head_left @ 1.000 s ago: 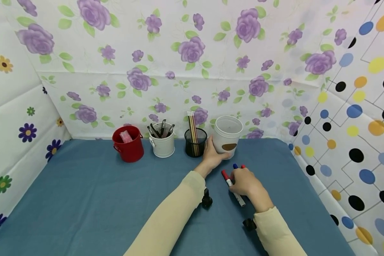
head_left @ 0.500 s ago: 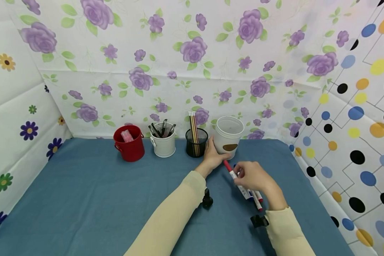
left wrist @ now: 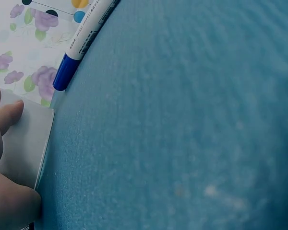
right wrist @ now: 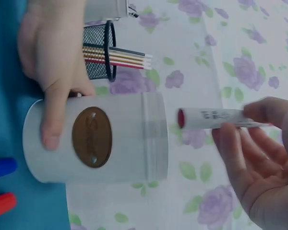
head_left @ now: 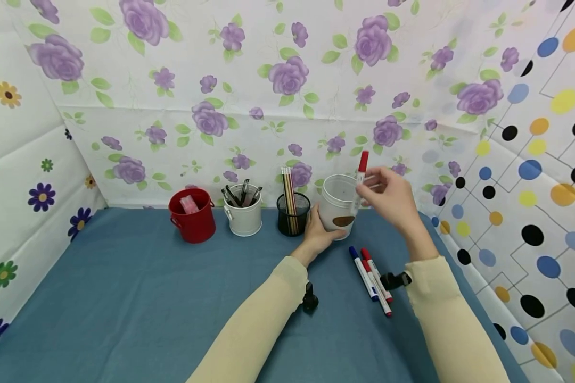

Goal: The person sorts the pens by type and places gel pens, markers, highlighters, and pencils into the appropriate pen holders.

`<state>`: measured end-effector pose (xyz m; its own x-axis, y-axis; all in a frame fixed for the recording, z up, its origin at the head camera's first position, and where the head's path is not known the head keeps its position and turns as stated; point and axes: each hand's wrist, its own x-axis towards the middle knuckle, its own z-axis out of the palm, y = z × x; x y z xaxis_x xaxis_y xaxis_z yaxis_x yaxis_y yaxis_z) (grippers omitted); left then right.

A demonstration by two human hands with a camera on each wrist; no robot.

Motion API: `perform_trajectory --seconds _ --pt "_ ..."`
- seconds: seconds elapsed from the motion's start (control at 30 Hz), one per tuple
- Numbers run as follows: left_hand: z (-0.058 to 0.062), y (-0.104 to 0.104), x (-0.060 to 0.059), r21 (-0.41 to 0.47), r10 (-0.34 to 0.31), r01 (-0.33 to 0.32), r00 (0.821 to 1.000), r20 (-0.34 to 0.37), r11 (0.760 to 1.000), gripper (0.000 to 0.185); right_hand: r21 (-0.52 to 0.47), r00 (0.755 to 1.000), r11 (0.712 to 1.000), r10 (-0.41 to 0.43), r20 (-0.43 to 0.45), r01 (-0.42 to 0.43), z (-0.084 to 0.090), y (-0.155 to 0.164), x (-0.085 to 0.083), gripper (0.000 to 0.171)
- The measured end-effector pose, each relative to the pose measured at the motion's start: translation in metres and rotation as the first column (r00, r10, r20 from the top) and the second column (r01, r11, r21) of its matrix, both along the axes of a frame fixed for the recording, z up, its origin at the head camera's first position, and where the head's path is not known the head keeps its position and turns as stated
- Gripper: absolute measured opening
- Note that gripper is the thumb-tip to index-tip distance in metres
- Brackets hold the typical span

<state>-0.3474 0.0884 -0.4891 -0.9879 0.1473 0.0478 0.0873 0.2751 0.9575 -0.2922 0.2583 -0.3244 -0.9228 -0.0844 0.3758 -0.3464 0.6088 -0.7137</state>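
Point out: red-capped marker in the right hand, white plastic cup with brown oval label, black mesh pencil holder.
red-capped marker (head_left: 361, 169), head view, upper barrel below cap
white plastic cup (right wrist: 127, 139), right wrist view, side wall beside label
black mesh pencil holder (head_left: 301, 219), head view, front mesh wall

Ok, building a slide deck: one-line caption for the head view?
Right hand lifts a red marker above the white cup steadied by the left hand.
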Motion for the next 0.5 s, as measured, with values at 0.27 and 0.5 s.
perform_trajectory --seconds 0.27,0.5 --pt "0.001 0.0 0.002 0.021 0.005 -0.005 1.0 -0.004 1.0 0.112 -0.058 0.995 0.995 -0.083 -0.053 0.08 -0.002 -0.015 -0.038 0.032" --pt "0.001 0.0 0.0 0.016 -0.003 0.003 1.0 0.014 1.0 0.113 0.004 0.997 0.997 -0.078 0.028 0.078 -0.016 -0.019 -0.045 0.033"
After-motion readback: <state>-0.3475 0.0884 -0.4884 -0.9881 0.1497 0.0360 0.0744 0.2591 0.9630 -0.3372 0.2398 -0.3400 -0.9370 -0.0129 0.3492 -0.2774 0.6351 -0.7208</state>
